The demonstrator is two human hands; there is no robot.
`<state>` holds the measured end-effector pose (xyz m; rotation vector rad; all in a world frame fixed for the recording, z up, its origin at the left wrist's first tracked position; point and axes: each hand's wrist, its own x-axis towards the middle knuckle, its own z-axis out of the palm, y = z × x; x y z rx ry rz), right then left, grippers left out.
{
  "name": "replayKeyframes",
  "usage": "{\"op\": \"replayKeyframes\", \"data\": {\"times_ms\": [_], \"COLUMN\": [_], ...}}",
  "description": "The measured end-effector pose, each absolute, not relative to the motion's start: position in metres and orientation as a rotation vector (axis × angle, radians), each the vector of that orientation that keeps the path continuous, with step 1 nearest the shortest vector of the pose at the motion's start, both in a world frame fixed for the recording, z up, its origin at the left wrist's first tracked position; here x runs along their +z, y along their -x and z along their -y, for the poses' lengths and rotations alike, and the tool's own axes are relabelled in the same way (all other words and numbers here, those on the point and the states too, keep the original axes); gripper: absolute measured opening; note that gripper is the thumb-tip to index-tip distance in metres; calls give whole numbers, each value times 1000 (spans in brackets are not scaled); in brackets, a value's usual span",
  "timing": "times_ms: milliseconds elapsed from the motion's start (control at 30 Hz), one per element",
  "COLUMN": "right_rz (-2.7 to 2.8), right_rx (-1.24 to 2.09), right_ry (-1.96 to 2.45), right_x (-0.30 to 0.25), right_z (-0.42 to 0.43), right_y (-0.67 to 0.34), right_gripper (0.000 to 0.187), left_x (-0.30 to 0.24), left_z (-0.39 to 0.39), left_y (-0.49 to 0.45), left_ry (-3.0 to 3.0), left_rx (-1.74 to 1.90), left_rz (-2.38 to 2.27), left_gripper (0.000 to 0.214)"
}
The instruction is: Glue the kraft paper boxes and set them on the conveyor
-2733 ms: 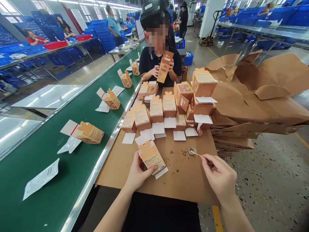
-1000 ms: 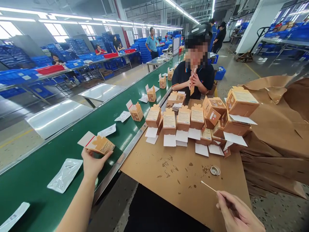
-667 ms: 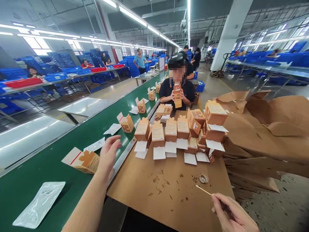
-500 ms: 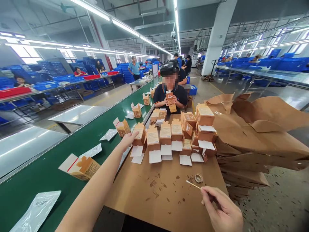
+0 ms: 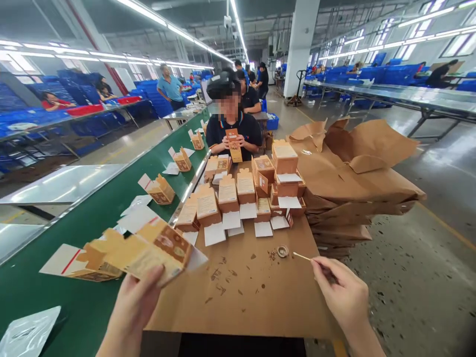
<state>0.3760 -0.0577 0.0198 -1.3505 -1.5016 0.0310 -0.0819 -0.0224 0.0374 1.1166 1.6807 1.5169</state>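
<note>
My left hand (image 5: 139, 297) is closed around a printed cardboard box (image 5: 163, 248), tilted in the air at the left edge of the brown table, its end flaps open. Between the fingertips of my right hand (image 5: 342, 287) is a cotton swab (image 5: 302, 256), its white tip pointing left. Near that tip, a small round dish (image 5: 282, 251) sits on the brown board (image 5: 256, 302), with dark crumbs and stains beside it. Behind these stand several upright cardboard boxes (image 5: 227, 193) in a cluster, white flaps hanging toward me.
A green conveyor belt (image 5: 85, 208) on the left carries open boxes and silvery pouches (image 5: 29, 332). On the right is a stack of brown paper-wrapped bundles (image 5: 334, 183). Across the table, a co-worker (image 5: 213, 131) holds another box in both hands.
My left hand has taken a box from the left end of the cluster and brought it back toward me. The swab remains in my right hand. My view has turned rightward.
</note>
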Motion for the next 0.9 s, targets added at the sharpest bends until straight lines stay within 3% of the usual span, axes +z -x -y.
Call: {"op": "replayKeyframes", "data": {"times_ms": [100,233,600,767,900], "right_rz": [1564,1633,1741,1617,1687], "right_rx": [66,89,114,173,485], "right_ry": [1372,1386,1390,1329,1163], "right_x": [12,1,-5,5,-5], "right_z": [50,44,19,48,79], "right_y": [-372,-367,-360,-340,-288], "right_gripper": [31,29,44,30,25], "left_x": [7,-16,-33,-26,-13], "left_z": [62,67,55,41,37], "left_y": [44,5,2,4,3], "left_ry": [-927,-923,-1057,-1043,-995], "left_rx": [1303,1122,1053,1045,988], "left_rz": [-1558,-1512,-1490,-1422,-1386], "left_gripper": [95,86,90,90,89]}}
